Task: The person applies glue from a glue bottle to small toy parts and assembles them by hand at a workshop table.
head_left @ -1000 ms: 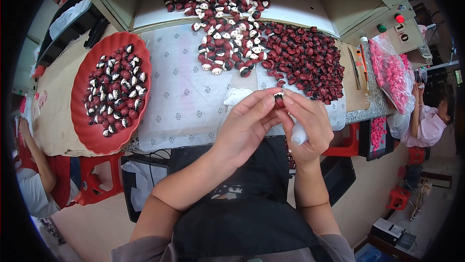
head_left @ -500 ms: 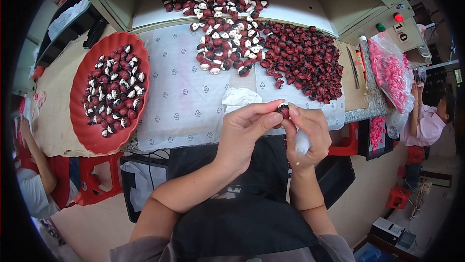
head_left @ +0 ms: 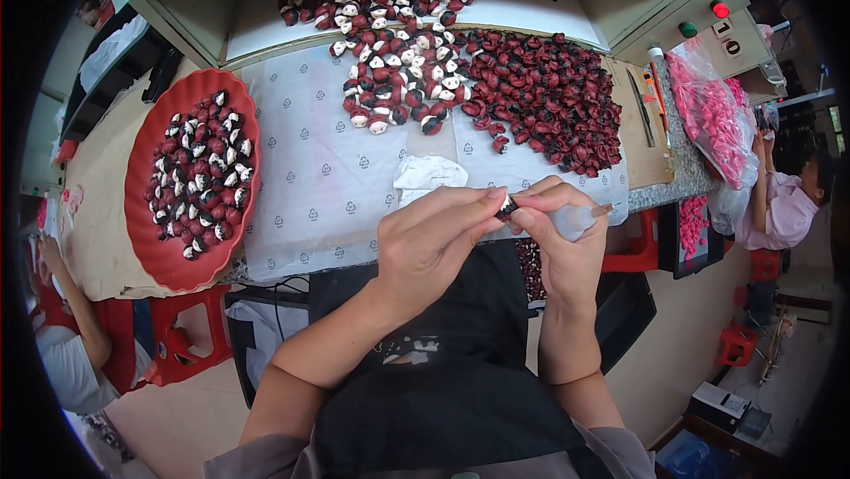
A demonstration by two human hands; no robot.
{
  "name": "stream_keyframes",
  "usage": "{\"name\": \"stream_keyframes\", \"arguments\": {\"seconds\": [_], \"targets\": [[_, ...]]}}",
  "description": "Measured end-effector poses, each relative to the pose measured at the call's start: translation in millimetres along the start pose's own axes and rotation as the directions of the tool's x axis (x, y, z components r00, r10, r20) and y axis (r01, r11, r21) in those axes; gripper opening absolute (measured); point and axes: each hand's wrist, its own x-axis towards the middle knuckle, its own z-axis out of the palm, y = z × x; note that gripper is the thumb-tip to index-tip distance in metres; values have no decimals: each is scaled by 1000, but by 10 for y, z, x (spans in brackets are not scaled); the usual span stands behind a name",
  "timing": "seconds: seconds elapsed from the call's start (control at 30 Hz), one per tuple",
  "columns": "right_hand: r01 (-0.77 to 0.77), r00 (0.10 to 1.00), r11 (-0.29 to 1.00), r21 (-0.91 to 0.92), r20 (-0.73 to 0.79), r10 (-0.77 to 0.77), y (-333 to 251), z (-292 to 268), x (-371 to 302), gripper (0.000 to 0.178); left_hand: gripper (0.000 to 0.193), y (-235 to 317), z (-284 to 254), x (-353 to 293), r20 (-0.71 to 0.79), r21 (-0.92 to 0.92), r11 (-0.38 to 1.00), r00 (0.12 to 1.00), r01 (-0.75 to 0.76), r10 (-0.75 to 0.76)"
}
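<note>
Above the table's front edge, my left hand (head_left: 434, 244) pinches a small dark-and-white doll-head piece (head_left: 506, 207) between thumb and fingers. From the other side, the thumb and fingertips of my right hand (head_left: 567, 240) touch the same piece. A translucent squeeze bottle (head_left: 575, 220) with a narrow tip is tucked in my right hand, its tip toward the right. Beyond my hands a crumpled white cloth (head_left: 429, 175) lies on the white printed sheet (head_left: 310, 169). Behind it are heaped finished-looking red, black and white pieces (head_left: 398, 72), beside a pile of dark red and black hollow pieces (head_left: 549, 103).
At left stands a red scalloped bowl (head_left: 142, 204) with similar pieces inside. A box-like metal booth (head_left: 673, 27) with buttons frames the back. Tools (head_left: 642, 107) and a bag of pink pieces (head_left: 708, 116) lie at right. Other people (head_left: 779, 200) sit on both sides.
The squeeze bottle has swung in my right hand, its tip turning from downward to the right. The doll-head piece has turned and sits slightly left. The whole view has shifted a little.
</note>
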Motion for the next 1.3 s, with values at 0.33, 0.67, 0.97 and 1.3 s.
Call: {"name": "stream_keyframes", "arguments": {"seconds": [0.33,0.67,0.97,1.3], "targets": [[95,993,949,-302,-45,-114,88,17,28,11,23,-71,22,8,65,0,995,992,104,-104],[543,768,465,-699,190,-612,94,143,-61,30,27,-48,-69,-20,383,-710,340,743,617,-548],[454,890,643,-617,276,-363,117,184,15,39,20,-71,-522,-51,24,-454,780,880,432,-474],[291,956,875,-387,79,-283,169,-94,35,43,20,-153,-819,444,94,525,851,994,3,-62]]}}
